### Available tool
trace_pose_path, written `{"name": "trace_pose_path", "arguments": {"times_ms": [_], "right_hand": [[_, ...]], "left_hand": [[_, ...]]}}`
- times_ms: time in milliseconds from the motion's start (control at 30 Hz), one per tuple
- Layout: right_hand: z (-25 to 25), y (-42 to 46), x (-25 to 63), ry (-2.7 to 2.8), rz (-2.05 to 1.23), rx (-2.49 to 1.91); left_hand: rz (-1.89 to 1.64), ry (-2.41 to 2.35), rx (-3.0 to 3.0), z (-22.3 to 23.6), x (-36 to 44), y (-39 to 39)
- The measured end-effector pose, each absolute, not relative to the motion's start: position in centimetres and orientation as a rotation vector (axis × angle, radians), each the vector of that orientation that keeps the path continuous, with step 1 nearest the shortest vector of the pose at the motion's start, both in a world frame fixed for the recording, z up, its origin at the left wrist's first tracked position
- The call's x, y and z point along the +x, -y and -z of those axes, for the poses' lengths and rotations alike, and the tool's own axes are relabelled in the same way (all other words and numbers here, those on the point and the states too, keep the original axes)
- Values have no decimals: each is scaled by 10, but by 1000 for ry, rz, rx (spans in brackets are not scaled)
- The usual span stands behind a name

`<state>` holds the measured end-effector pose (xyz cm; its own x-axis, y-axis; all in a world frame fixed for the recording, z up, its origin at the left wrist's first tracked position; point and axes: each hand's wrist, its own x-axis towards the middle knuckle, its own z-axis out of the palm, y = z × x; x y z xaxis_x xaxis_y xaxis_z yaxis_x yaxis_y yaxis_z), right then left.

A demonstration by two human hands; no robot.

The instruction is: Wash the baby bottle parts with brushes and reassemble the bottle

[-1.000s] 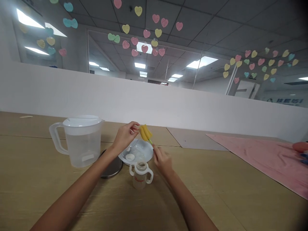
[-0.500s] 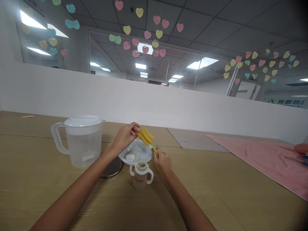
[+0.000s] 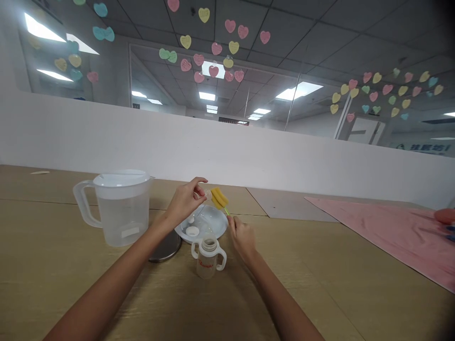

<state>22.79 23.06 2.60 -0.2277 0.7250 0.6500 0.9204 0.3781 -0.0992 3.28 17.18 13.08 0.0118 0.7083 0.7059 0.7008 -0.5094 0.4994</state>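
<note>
Two hands | left hand (image 3: 184,200) pinches clear piece (image 3: 206,193) | right hand (image 3: 242,238) pinches sponge brush (image 3: 219,199)

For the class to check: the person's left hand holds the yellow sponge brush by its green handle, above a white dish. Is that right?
No, the hand is wrong. The head view shows the right hand, not the left hand, holding the yellow sponge brush by its green handle, above a white dish.
</note>
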Motion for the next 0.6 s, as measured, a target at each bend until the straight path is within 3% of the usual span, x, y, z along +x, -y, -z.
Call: {"name": "trace_pose_path", "arguments": {"times_ms": [233,400,600], "right_hand": [[-23,-235,234,1942,609,-1101],[-29,-232,235,1861,701,-952],[-28,-234,235,1854,708,-924]], "left_hand": [[-1283,-1863,2292,-142,11,-165],[-771,-2168,2247,-147,-18,-159],[-215,-2212,1966,-121,-53,-184]]}}
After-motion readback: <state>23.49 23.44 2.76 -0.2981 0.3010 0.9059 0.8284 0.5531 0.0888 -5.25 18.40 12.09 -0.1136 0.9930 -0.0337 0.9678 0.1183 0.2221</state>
